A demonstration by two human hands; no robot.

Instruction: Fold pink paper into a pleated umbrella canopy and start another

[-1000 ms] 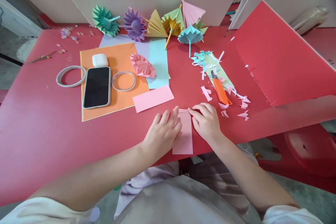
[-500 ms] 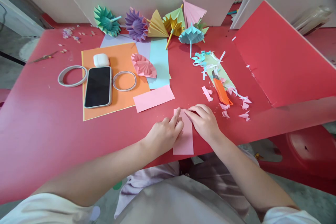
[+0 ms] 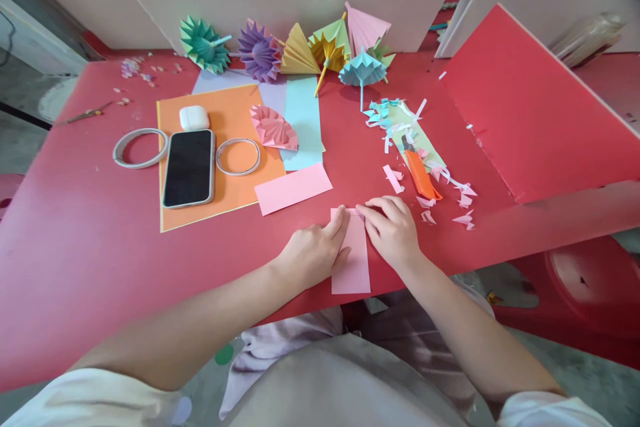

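A pink paper strip [image 3: 353, 267] lies lengthwise towards me at the table's front edge, with a narrow fold along its far end. My left hand [image 3: 313, 252] holds the strip down, index and middle fingers together at its far left corner and thumb on its middle. At the far right corner, the fingertips of my right hand [image 3: 393, 230] are closed on the folded edge. A second pink strip [image 3: 294, 188] lies flat beyond my left hand. Behind it, a pleated pink paper piece [image 3: 273, 128] rests on coloured sheets.
Orange paper [image 3: 235, 197] carries a phone [image 3: 190, 168], a white earphone case [image 3: 194, 118] and a tape ring [image 3: 238, 157]. An orange cutter [image 3: 421, 175] lies among paper scraps at right. Several paper umbrellas [image 3: 260, 50] line the back. A red board [image 3: 535, 107] leans at right.
My left middle finger has straightened beside the index finger on the strip. My right fingertips have slid slightly right along the folded edge. The whole view has shifted a little.
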